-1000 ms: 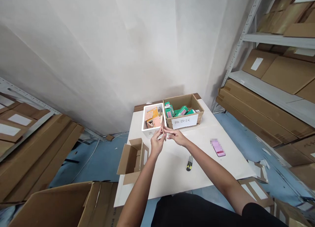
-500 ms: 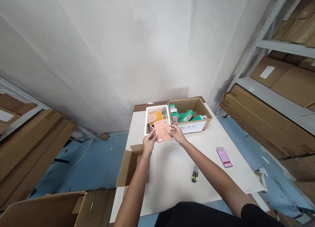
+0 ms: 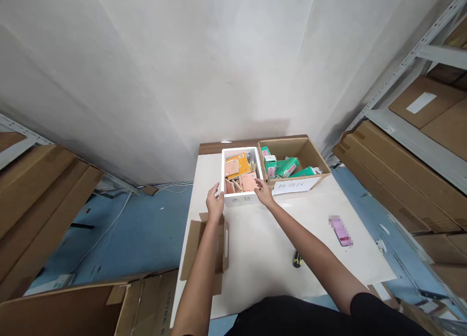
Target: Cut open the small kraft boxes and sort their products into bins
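Note:
A white foam box (image 3: 241,200) stands at the back of the table, with handwritten characters on its front. Inside, a pale orange booklet (image 3: 248,182) lies at the front right, among other booklets and an orange-yellow one (image 3: 243,164). My left hand (image 3: 215,203) is empty beside the box's front left corner, thumb and fingers apart. At the front right corner, my right hand (image 3: 264,194) has its fingers spread near the pale orange booklet and does not grip it. Against the white box's right side sits a cardboard box (image 3: 317,156) with green packages (image 3: 288,167).
An opened carton (image 3: 225,243) is under my left forearm. A yellow-black utility knife (image 3: 297,259) lies near my right forearm, partly covered. A phone (image 3: 341,231) rests at the table's right. Shelves with cartons (image 3: 386,175) flank the table; a large open carton (image 3: 124,307) is lower left.
The pale orange booklet, held between both hands before, now lies in the white box. Both hands have let go and moved apart. The view has shifted slightly.

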Tool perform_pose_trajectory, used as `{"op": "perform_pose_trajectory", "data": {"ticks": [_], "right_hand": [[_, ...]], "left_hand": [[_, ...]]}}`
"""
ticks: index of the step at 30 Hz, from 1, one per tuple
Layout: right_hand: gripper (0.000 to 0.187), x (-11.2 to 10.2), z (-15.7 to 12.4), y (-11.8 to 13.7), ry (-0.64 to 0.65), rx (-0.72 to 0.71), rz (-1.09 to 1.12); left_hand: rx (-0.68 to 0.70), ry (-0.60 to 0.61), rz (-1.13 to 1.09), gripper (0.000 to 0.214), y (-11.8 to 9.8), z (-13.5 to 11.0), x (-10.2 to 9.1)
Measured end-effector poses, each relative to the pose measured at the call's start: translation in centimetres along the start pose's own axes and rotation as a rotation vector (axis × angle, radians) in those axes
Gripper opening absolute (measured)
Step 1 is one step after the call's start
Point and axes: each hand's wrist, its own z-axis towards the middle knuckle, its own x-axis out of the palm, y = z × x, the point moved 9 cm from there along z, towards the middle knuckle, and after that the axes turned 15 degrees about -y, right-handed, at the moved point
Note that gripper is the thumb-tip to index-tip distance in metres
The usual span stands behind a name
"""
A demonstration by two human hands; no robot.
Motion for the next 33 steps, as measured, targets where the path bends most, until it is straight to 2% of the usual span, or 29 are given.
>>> {"op": "perform_pose_trajectory", "data": {"ticks": [3,6,8,11,13,15,17,20,23,26,29,33], "right_hand": [[0.063,-2.5,-2.4,-2.7,0.005,-0.031,-0.056],[0.062,-6.2,-5.1,-6.7,0.018,-0.028,-0.155],[0.062,-9.4,-7.2,-10.5,0.019,0.019,-0.263],[0.063,-14.9,-11.0,-17.2,0.033,0.163,-0.474],[0.064,-18.3,-13.8,-21.4,0.068,0.267,-0.598],[0.066,-20.9,-16.5,-24.8,0.121,0.337,-0.682],[0.066,-22.6,-18.6,-27.1,0.176,0.363,-0.728],[0.066,-23.3,-20.6,-29.3,0.258,0.371,-0.750],[0.065,-22.0,-21.5,-30.3,0.354,0.347,-0.777],[0.062,-19.5,-21.8,-30.2,0.455,0.247,-0.833],[0.065,-17.2,-22.7,-30.0,0.539,0.193,-0.904],[0.071,-14.7,-24.5,-28.6,0.585,0.028,-0.921]], "left_hand": [[-0.010,0.093,0.048,0.050,2.1,-3.3,2.7],[-0.005,0.288,0.158,0.052,4.6,-7.6,7.4],[0.012,0.442,0.273,0.055,6.8,-11.2,10.9],[0.020,0.682,0.479,0.061,10.8,-16.9,15.5],[0.010,0.822,0.630,0.069,13.8,-20.3,17.6],[0.018,0.925,0.770,0.076,16.5,-23.1,18.6],[0.057,0.987,0.880,0.080,18.8,-25.2,18.9],[0.104,1.027,0.993,0.083,20.9,-28.2,18.6],[0.104,1.066,1.057,0.085,21.6,-31.6,17.8],[0.066,1.097,1.077,0.084,21.7,-35.0,16.4],[-0.023,1.042,1.082,0.086,22.0,-37.0,13.8],[-0.210,0.883,1.141,0.091,23.1,-37.9,8.3]]}}
